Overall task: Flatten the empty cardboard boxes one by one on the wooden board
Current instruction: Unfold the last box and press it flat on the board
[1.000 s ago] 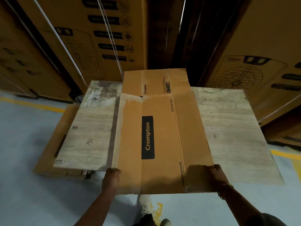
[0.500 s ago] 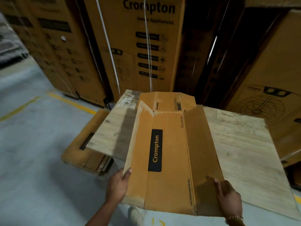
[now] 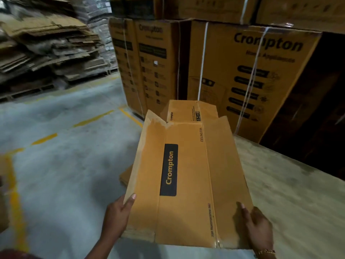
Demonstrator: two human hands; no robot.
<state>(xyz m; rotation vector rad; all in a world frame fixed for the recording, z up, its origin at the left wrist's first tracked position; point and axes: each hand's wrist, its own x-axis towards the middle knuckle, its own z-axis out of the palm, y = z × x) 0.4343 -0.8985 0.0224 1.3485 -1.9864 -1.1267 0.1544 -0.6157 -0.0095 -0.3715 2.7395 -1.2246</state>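
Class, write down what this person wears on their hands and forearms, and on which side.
No gloves are worn. The left hand and its forearm carry nothing: no sleeve, watch or ring shows. The right hand has a gold-coloured chain bracelet at the wrist.

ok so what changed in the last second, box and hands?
The flattened box lay flat on the wooden board; it is now lifted and swung to the person's left, partly over the floor. The left hand moved from the near edge to grip the left flap. The right hand keeps the near right corner. Board and strapped cartons stayed put.
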